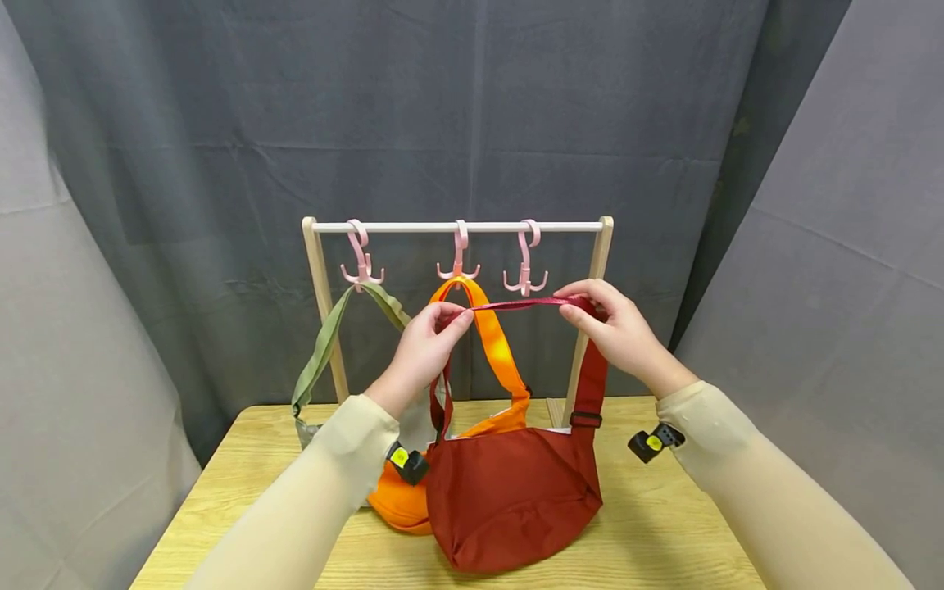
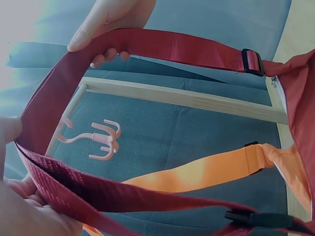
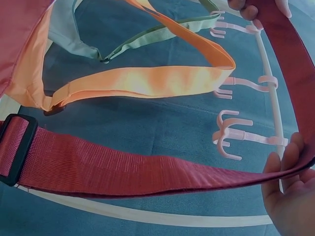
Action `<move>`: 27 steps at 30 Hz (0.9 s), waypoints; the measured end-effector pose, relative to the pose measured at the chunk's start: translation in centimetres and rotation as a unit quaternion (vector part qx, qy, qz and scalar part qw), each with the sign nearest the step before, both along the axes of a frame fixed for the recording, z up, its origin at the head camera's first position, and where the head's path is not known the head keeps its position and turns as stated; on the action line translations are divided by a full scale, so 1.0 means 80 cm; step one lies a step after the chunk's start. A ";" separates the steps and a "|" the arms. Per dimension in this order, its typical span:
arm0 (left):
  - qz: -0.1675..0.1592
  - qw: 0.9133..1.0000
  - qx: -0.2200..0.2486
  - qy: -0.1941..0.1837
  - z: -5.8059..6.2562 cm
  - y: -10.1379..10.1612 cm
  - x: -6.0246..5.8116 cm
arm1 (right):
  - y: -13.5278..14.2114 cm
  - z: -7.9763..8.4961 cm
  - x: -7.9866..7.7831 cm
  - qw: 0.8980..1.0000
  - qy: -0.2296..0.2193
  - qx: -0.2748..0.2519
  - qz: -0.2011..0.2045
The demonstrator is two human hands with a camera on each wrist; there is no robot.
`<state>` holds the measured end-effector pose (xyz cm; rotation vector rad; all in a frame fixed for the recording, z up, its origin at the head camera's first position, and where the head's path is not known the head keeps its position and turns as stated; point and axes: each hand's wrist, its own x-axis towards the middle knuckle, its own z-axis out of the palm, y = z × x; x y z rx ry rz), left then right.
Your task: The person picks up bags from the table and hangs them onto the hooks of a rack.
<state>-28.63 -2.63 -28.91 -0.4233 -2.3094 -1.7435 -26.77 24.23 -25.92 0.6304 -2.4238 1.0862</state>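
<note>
A dark red shoulder bag (image 1: 516,500) hangs by its strap (image 1: 519,304) between both hands, in front of the rack. My left hand (image 1: 424,348) pinches the strap on the left, and my right hand (image 1: 612,328) pinches it on the right, so the stretch between them runs nearly level. Just behind the strap, the right pink hook (image 1: 525,266) carries nothing. On the middle pink hook (image 1: 459,254) hangs the strap of an orange bag (image 1: 401,500), partly covered by the red one. A green strap (image 1: 324,352) loops over the left pink hook (image 1: 361,258); its bag is mostly hidden.
The rack has a white rail (image 1: 413,228) and wooden posts (image 1: 601,250), standing on a light wooden table (image 1: 664,508). A dark grey curtain (image 1: 295,106) hangs behind it, with paler cloth (image 1: 848,205) at the sides.
</note>
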 end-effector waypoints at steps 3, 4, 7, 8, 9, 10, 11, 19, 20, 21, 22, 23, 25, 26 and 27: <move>0.000 1.000 0.012 -0.005 0.003 0.002 -0.003 | 0.011 -0.009 -0.022 1.000 0.002 -0.007 0.000; 0.001 1.000 0.014 -0.006 0.004 0.003 -0.004 | 0.014 -0.012 -0.029 1.000 0.002 -0.010 0.000; 0.006 1.000 0.018 -0.008 0.005 0.004 -0.006 | 0.016 -0.012 -0.037 1.000 -0.003 -0.014 -0.002; 0.008 1.000 0.019 -0.008 0.005 0.005 -0.007 | 0.016 -0.011 -0.037 1.000 -0.003 -0.015 -0.001; 0.010 1.000 0.019 -0.005 0.006 0.006 -0.008 | 0.016 -0.011 -0.038 1.000 -0.003 -0.015 -0.001; 0.012 1.000 0.020 -0.005 0.006 0.006 -0.009 | 0.015 -0.010 -0.038 1.000 -0.003 -0.015 -0.002; 0.013 1.000 0.022 -0.004 0.006 0.007 -0.010 | 0.015 -0.010 -0.039 1.000 -0.001 -0.015 -0.002; 0.012 0.999 0.020 -0.023 0.011 0.007 -0.016 | 0.016 -0.009 -0.049 1.000 -0.011 -0.016 -0.008; 0.012 0.999 0.018 -0.027 0.011 0.006 -0.017 | 0.016 -0.008 -0.050 1.000 -0.013 -0.017 -0.009; 0.012 0.999 0.016 -0.031 0.012 0.006 -0.017 | 0.016 -0.008 -0.051 1.000 -0.014 -0.019 -0.011; 0.011 0.999 0.017 -0.037 0.013 0.006 -0.018 | 0.016 -0.007 -0.052 1.000 -0.015 -0.019 -0.011; 0.009 0.999 0.018 -0.043 0.014 0.007 -0.019 | 0.016 -0.006 -0.053 1.000 -0.014 -0.020 -0.011; 0.008 0.998 0.021 -0.054 0.015 0.007 -0.019 | 0.016 -0.006 -0.056 1.000 -0.014 -0.022 -0.010; 0.005 0.998 0.025 -0.059 0.016 0.007 -0.020 | 0.016 -0.005 -0.057 1.000 -0.013 -0.023 -0.010; 0.004 0.998 0.028 -0.064 0.016 0.008 -0.021 | 0.016 -0.005 -0.058 1.000 -0.013 -0.025 -0.009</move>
